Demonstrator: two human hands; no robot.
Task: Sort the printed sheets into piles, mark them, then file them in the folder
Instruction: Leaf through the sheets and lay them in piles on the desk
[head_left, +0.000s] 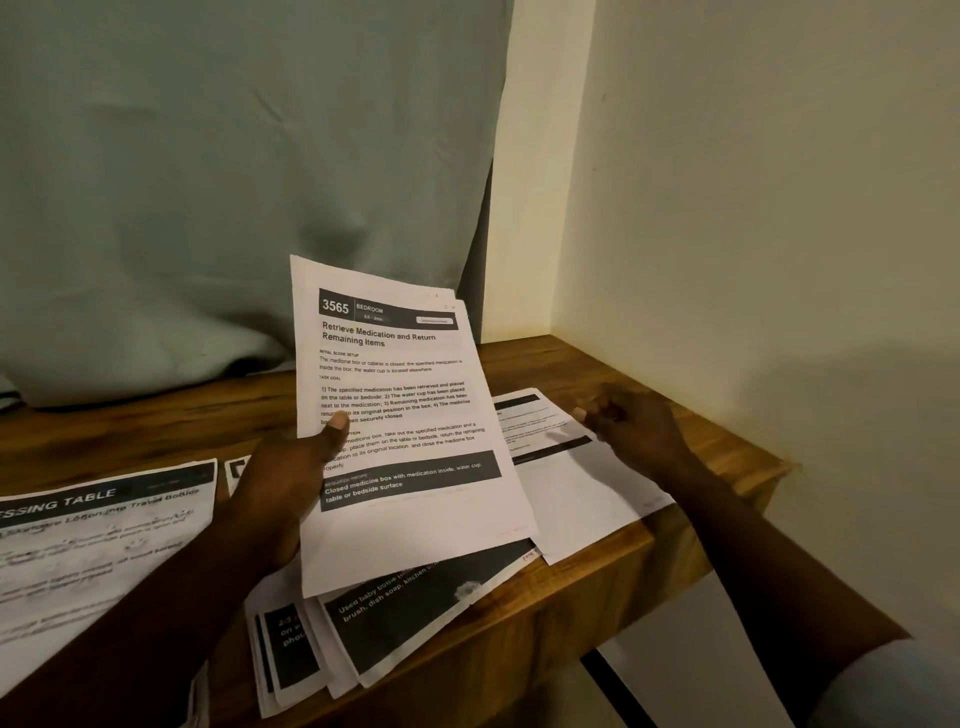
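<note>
- Left hand (280, 488): thumb and fingers clamp a stack of white printed sheets headed "3565 Bedroom" (400, 415), raised over the brown wooden worktop (613, 587).
- Right hand (631, 426): fingers loosely curled, resting on a white printed sheet (576, 483) near the worktop's right edge.
- Further printed piles (93, 545): along the front edge.

Two hands (275, 499), one held sheaf of sheets (400, 415), three paper piles on one wooden table (623, 364)
</note>
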